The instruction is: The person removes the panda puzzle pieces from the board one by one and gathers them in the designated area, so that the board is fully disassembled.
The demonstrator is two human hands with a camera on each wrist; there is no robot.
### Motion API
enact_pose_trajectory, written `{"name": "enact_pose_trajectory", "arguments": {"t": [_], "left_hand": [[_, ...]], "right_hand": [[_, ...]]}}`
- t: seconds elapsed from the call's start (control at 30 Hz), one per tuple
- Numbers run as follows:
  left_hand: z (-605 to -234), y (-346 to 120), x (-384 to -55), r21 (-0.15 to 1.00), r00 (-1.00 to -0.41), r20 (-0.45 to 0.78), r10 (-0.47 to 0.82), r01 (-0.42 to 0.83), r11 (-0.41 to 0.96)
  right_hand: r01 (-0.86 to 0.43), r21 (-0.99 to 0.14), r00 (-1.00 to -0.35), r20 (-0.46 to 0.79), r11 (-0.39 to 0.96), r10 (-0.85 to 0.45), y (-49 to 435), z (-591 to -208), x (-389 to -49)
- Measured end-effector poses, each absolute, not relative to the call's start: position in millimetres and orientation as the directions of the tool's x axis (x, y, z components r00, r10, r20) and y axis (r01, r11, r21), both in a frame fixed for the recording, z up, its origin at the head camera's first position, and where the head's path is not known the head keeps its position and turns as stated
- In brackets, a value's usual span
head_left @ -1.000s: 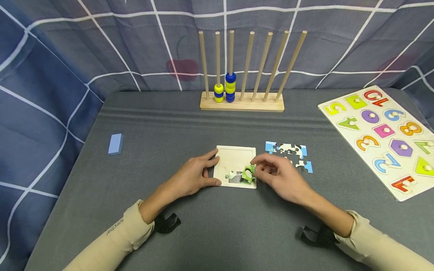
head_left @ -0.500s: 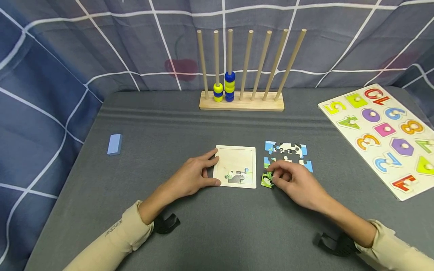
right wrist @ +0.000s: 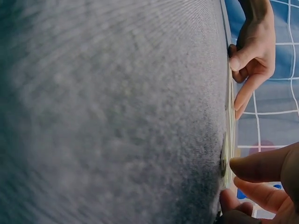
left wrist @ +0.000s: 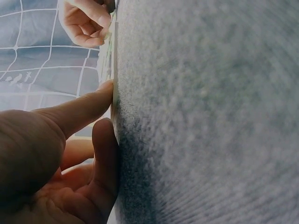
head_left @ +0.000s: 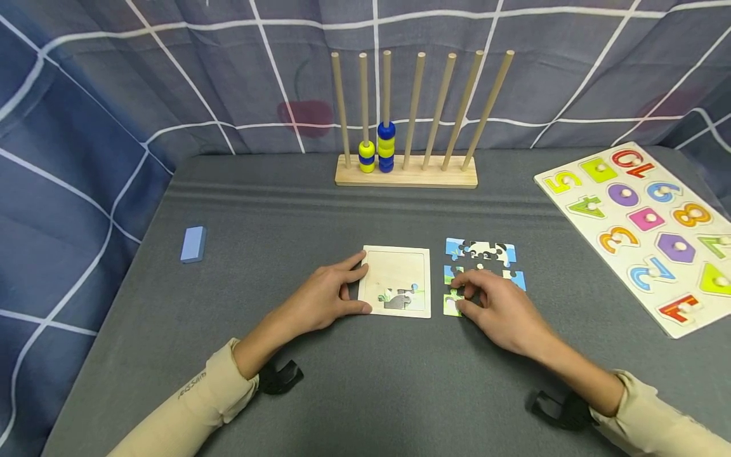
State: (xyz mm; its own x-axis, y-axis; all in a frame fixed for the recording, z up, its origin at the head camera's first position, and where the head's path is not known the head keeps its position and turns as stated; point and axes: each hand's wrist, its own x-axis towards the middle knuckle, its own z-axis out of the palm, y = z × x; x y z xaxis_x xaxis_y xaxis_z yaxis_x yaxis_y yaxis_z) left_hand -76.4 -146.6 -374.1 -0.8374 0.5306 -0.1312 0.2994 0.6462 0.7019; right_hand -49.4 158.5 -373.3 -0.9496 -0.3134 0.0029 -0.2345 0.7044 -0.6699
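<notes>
My left hand holds the left side of a small square wooden puzzle tray, its thumb near the front corner and its fingers farther back. Inside the tray, a few pieces with a grey animal picture lie along the lower right. Right of the tray, my right hand pinches a green jigsaw piece that lies on the table, with fingers covering part of it. Beyond that hand lie several loose panda jigsaw pieces, and some are partly hidden. The right wrist view shows the right thumb low against the piece's edge.
A wooden peg stand with blue and yellow beads on two pegs stands at the back. A number and shape peg board lies at the right. A blue block sits at the left. Behind hangs a checked curtain.
My right hand has carried the green piece rightward from the tray to the table beside it. The piece has turned and now lies in line with the loose pieces. My left hand stays put.
</notes>
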Motion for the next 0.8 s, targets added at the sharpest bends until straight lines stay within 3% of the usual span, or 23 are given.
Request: {"name": "enact_pose_trajectory", "arguments": {"t": [0.27,0.8], "left_hand": [[-374,-147,-77,0.697,-0.833,-0.127,0.538,0.311,0.646],[-375,-147,-77,0.695,-0.838,-0.128,0.531,0.306,0.651]], "right_hand": [[-0.227,-0.668,-0.959,0.028,0.708,-0.282,159,-374,-48],[-0.26,-0.767,-0.935,0.049,0.587,-0.35,145,-375,-48]]}}
